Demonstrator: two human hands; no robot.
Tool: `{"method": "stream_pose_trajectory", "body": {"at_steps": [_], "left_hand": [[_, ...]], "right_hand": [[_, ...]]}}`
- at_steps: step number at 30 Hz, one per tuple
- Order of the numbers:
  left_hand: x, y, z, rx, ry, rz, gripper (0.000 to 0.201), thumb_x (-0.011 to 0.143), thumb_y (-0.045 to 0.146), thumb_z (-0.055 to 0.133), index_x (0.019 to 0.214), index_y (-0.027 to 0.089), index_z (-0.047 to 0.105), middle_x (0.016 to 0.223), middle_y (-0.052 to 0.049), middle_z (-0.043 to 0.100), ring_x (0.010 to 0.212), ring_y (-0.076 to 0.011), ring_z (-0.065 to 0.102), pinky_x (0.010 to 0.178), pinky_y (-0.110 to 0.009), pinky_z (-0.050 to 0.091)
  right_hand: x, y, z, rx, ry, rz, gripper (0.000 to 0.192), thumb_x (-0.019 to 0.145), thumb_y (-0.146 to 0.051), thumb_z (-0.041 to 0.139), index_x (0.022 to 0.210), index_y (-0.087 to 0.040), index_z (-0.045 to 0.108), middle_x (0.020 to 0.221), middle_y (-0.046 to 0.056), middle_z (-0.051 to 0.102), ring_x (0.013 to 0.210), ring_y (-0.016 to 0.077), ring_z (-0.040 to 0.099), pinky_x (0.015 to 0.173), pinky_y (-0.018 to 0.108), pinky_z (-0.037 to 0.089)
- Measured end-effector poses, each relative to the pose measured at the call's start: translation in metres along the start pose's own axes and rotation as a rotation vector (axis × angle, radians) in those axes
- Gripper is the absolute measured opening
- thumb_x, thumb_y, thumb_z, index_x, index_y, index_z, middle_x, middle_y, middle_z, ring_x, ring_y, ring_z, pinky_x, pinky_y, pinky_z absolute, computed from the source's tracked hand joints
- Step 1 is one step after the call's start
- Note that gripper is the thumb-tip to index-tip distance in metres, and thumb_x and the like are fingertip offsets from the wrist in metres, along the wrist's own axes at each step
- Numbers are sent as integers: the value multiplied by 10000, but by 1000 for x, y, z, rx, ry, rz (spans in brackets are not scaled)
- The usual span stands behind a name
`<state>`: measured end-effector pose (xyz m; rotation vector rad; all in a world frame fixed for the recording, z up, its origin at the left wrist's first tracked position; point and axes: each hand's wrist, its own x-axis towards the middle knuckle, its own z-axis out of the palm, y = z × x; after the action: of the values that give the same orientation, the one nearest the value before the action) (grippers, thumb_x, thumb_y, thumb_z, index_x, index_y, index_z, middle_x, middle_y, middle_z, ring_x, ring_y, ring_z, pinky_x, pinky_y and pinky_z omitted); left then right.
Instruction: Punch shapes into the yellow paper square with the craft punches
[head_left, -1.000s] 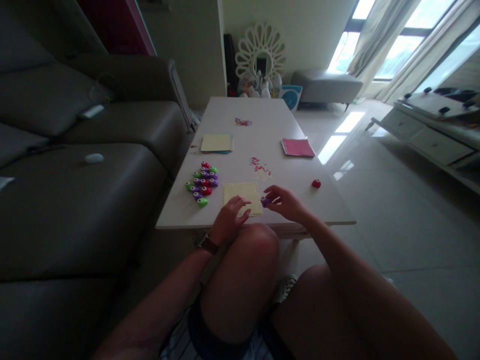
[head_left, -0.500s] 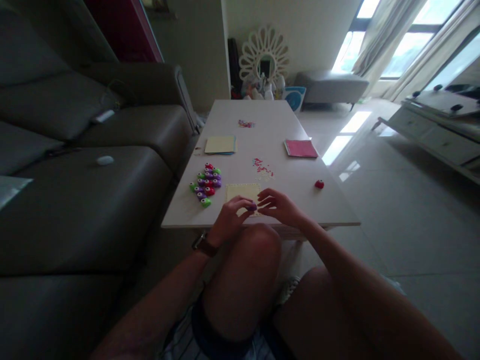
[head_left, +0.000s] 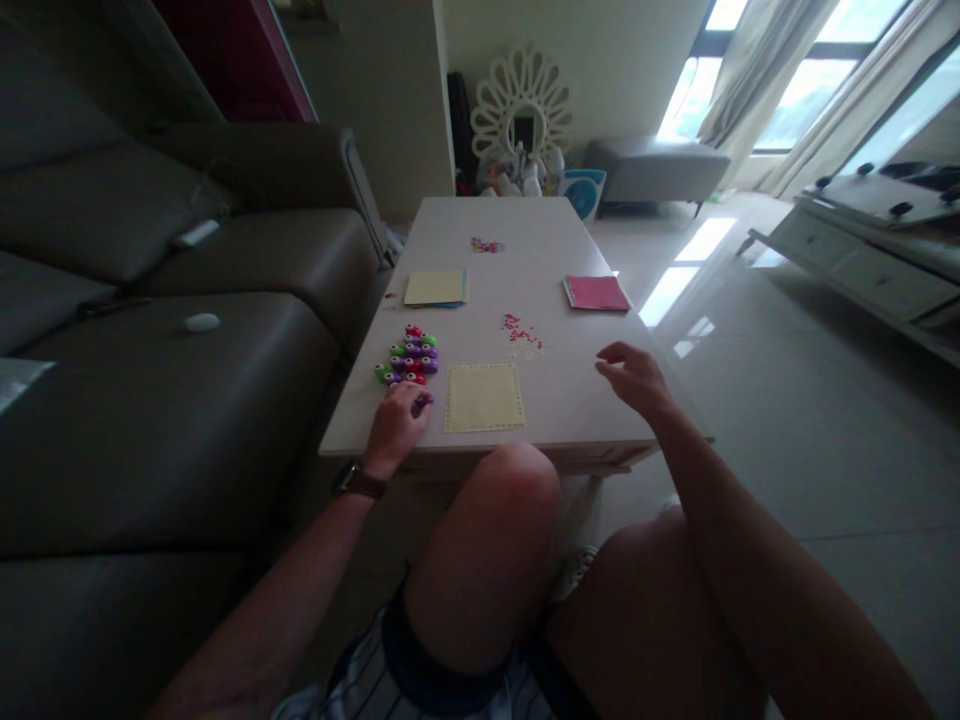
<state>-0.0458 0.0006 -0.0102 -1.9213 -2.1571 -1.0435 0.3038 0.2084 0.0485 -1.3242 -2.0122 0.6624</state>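
The left hand (head_left: 397, 420) rests at the near end of the cluster of small punches (head_left: 409, 360), its grip closed on a purple punch (head_left: 424, 400) close to the worktop (head_left: 570, 400) front edge. The yellow sheet (head_left: 484, 398) lies just beside it. The right hand (head_left: 634, 378), grip wide and empty, hovers near the right edge over bare surface.

Home living room: brown sofa (head_left: 172, 300) sitting beside low white worktop (head_left: 555, 400), curtained windows (head_left: 780, 90) letting in light, flower-framed mirror (head_left: 523, 110) leaning on wall, tiled floor (head_left: 787, 420) gleaming.
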Motion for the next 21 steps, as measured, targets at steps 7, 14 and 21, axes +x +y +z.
{"method": "stream_pose_trajectory", "body": {"at_steps": [7, 14, 21], "left_hand": [[-2, 0, 1, 66, 10, 0, 176, 815, 94, 595, 956, 190, 633, 1037, -86, 649, 1049, -266, 591, 979, -449, 512], [-2, 40, 10, -122, -187, 214, 184, 863, 148, 641, 1042, 189, 659, 1210, -74, 656, 1155, -235, 594, 1045, -435, 493], [-3, 59, 17, -169, -434, 338, 247, 867, 286, 722, 1099, 208, 689, 1331, -58, 643, 1195, -236, 606, 1020, -416, 502]], "right_hand": [[13, 54, -23, -183, 132, 174, 390, 665, -203, 575, 1019, -164, 733, 1093, 150, 679, 1016, 289, 619, 892, 414, 488], [10, 74, -17, -173, 42, 282, 649, 639, -155, 569, 1283, -187, 642, 1159, 139, 676, 913, 256, 645, 757, 350, 510], [14, 81, -9, -178, 28, 241, 553, 677, -261, 649, 1219, -154, 664, 1186, 166, 635, 998, 265, 633, 813, 358, 516]]}}
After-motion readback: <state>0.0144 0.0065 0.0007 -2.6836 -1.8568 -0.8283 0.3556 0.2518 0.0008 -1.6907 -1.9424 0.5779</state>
